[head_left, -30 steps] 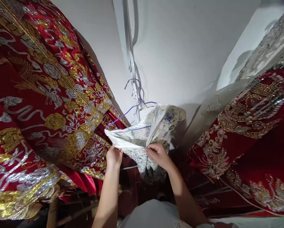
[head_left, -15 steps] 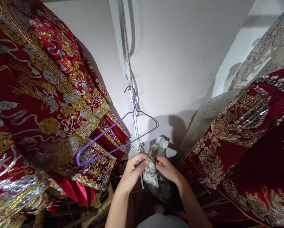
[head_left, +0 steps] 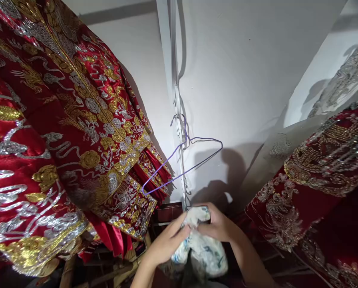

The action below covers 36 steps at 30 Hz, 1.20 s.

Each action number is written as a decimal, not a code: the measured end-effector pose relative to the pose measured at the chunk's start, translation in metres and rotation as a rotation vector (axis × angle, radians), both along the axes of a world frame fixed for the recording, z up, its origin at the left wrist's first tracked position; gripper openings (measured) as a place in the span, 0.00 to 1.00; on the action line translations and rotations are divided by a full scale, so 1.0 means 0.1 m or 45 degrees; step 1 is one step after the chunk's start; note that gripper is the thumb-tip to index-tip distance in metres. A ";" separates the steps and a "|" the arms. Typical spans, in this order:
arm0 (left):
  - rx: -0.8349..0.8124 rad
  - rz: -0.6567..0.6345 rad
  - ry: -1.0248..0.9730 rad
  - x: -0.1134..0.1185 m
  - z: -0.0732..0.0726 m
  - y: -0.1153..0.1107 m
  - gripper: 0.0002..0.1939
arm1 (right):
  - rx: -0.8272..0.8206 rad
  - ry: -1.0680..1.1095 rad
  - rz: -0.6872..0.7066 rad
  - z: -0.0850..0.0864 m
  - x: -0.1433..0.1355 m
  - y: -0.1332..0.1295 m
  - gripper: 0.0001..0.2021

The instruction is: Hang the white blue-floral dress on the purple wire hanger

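A pale cloth [head_left: 209, 252] with blue-green patterning is bunched near the bottom centre, slightly blurred. My left hand [head_left: 170, 240] grips its left side, thumb on top. On the cloth's upper right, my right hand [head_left: 217, 224] is closed with the thumb across the fabric. Above both hands, a purple wire hanger [head_left: 179, 176] hangs by its hook from a white rail [head_left: 179, 124] on the wall; nothing hangs on it. The lower part of the cloth is dark and hard to make out.
Red garments [head_left: 86, 136] with gold and silver embroidery hang at the left. At the right hang a beaded red garment [head_left: 289, 200] and a pale, sheer one [head_left: 279, 146]. Wooden pieces [head_left: 119, 276] lie low at the left. A white wall [head_left: 241, 80] stands behind.
The cloth is now lower, more spread out and nearer to me, with both hands holding it. The hanger has swung less to the left, and the view has shifted.
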State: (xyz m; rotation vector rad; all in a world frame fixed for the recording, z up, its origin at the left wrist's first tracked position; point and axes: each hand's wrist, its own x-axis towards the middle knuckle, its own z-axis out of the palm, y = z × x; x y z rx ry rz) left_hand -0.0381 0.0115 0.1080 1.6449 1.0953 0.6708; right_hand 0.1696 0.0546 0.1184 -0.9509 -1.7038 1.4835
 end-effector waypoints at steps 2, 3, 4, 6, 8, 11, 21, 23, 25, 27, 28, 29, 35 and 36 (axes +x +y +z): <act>-0.019 -0.073 0.197 -0.14 -0.06 -0.08 0.22 | 0.197 -0.074 -0.137 0.16 0.09 0.12 0.05; -0.012 -0.056 0.289 -0.22 -0.07 -0.10 0.20 | 0.294 -0.111 -0.206 0.25 0.14 0.19 0.04; 0.000 -0.003 0.369 -0.30 -0.07 -0.12 0.19 | 0.386 -0.136 -0.284 0.32 0.18 0.27 0.05; 0.028 0.137 0.480 -0.47 -0.05 -0.12 0.20 | 0.547 -0.129 -0.436 0.43 0.21 0.46 0.13; 0.078 0.243 0.550 -0.63 0.01 -0.10 0.22 | 0.633 -0.091 -0.479 0.45 0.17 0.68 0.21; 0.244 0.366 0.592 -0.82 0.13 -0.06 0.20 | 0.554 -0.084 -0.352 0.34 0.00 1.01 0.17; 0.411 0.944 0.573 -0.96 0.45 0.04 0.24 | 0.319 -0.098 -0.445 -0.02 -0.05 1.19 0.15; 0.506 0.961 0.507 -0.88 0.58 0.11 0.27 | 0.324 -0.126 -0.497 0.03 0.01 1.11 0.16; 0.605 0.971 0.443 -0.79 0.72 0.20 0.29 | 0.323 -0.155 -0.521 0.09 0.03 1.02 0.18; 0.697 0.961 0.408 -0.69 0.85 0.29 0.28 | 0.300 -0.147 -0.505 0.14 0.01 0.91 0.19; 0.742 0.933 0.406 -0.64 0.91 0.34 0.27 | 0.280 -0.138 -0.492 0.16 -0.01 0.87 0.19; 0.787 0.890 0.412 -0.59 0.96 0.40 0.26 | 0.263 -0.126 -0.484 0.18 -0.03 0.82 0.19; 0.831 0.782 0.437 -0.40 1.00 0.64 0.18 | 0.477 -0.037 -0.614 0.20 0.13 0.71 0.17; 0.827 0.809 0.424 -0.39 0.98 0.65 0.18 | 0.565 -0.026 -0.725 0.21 0.23 0.73 0.21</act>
